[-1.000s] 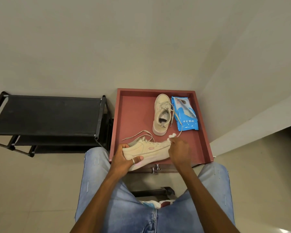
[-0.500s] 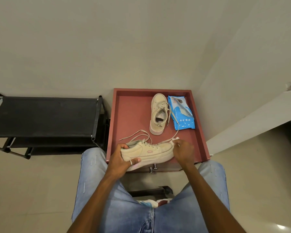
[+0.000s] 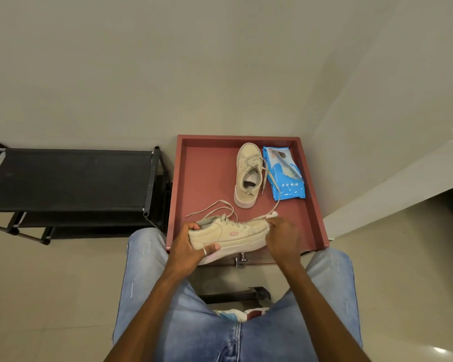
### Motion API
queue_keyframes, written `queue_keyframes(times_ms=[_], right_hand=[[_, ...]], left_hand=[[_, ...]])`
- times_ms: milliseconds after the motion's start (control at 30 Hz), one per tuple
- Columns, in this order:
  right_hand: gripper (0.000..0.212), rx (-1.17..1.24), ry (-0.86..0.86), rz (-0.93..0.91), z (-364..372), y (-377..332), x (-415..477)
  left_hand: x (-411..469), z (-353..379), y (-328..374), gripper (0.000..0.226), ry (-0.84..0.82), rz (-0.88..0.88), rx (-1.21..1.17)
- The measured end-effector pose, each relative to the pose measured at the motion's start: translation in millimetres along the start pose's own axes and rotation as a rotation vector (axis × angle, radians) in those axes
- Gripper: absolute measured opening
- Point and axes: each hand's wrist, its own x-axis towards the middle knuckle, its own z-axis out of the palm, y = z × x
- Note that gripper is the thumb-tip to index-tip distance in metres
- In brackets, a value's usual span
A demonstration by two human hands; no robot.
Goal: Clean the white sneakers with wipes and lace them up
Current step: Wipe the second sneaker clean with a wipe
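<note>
Home interior indicated: black fabric-shelf shoe rack point(image 3: 68, 178) set against plain painted wall point(image 3: 194, 61), glossy floor tiles point(image 3: 63, 283) seen, red-brown drawer-like tray point(image 3: 207, 178) placed beside rack.

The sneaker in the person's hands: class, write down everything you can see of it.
The held sneaker is a beige-white low-top, suede-like, with a thick pale sole and a small pink mark on its side. It is turned side-up, heel left and toe right, over the near edge of the red tray. The left hand grips its heel end; the right hand, holding a white wipe, is at the toe. Its laces trail loose onto the tray.
</note>
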Motion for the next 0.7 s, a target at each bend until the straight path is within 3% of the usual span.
queue_keyframes(times_ms=[100, 233, 367, 567, 700], right_hand=[[0.033, -0.011, -0.157, 0.022, -0.2, -3.9, 26.8], [0.039, -0.098, -0.345, -0.152, 10.2, -18.9, 21.9], [0.036, -0.169, -0.329, -0.336, 7.6, -6.5, -10.5], [0.036, -0.118, -0.226, -0.118, 4.0, 17.5, 11.0], [0.035, -0.068, -0.277, -0.185, 15.8, -12.3, 10.5]], left_hand=[[-1.1, 0.4, -1.5, 0.06, -0.015, 0.036, 0.026], [-0.6, -0.1, -6.3, 0.06, -0.025, 0.087, 0.069], [-1.3, 0.7, -7.2, 0.058, -0.038, 0.124, 0.099], [-0.4, 1.0, -7.1, 0.059, -0.045, 0.136, 0.127], [-1.1, 0.8, -4.6, 0.058, -0.042, 0.126, 0.113]])
